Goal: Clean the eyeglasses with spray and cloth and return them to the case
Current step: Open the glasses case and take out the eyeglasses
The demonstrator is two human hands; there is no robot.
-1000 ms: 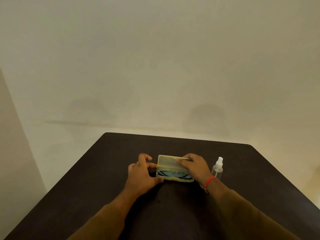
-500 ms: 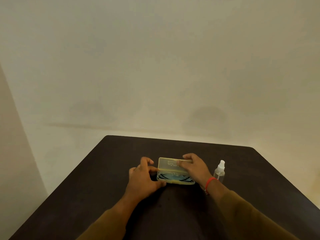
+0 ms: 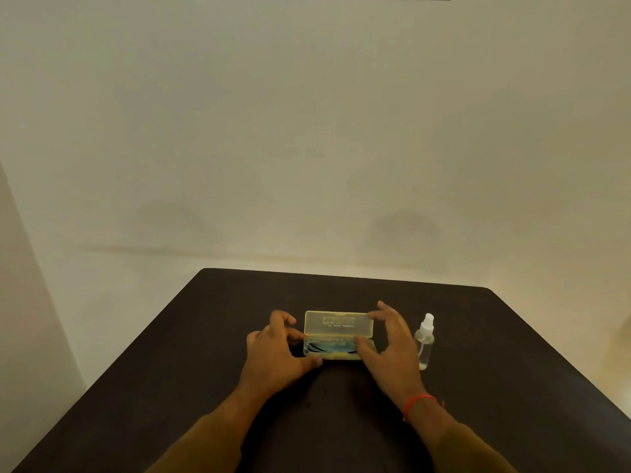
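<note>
A translucent yellow glasses case (image 3: 338,324) lies open in the middle of the dark table (image 3: 191,353), its lid standing upright. Inside the base I see dark-framed eyeglasses (image 3: 324,346) over something bluish; details are blurred. My left hand (image 3: 273,353) grips the case's left end, thumb at the front corner. My right hand (image 3: 392,349) spans the right end, with its index finger on the lid's top corner and its thumb down at the base. A clear spray bottle (image 3: 424,343) with a white nozzle stands upright just right of my right hand.
A plain pale wall rises behind the table's far edge (image 3: 341,276). A red thread band (image 3: 418,402) circles my right wrist. Brown sleeves cover both forearms.
The lid has swung from half open to fully upright. My right hand has shifted from on top of the lid to its right end. The view has tilted slightly upward.
</note>
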